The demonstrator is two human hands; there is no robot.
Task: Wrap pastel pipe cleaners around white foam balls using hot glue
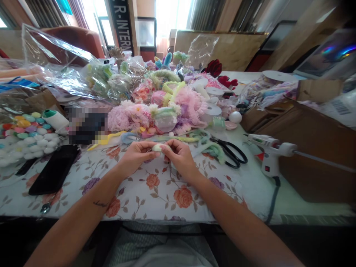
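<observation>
Forearms, two, bare, extending over a worktop (155, 193) covered in floral cloth; left hand (136, 155) and right hand (179, 155) meet above it, both pinching one small pale-green fluffy ball (157, 147) between fingertips. Black scissors (230, 152) lie just right of the right hand, white glue gun (268, 152) further right, black phone (54, 168) well left. Heap of pastel pom-pom trimmings (161, 107) behind the hands.
</observation>
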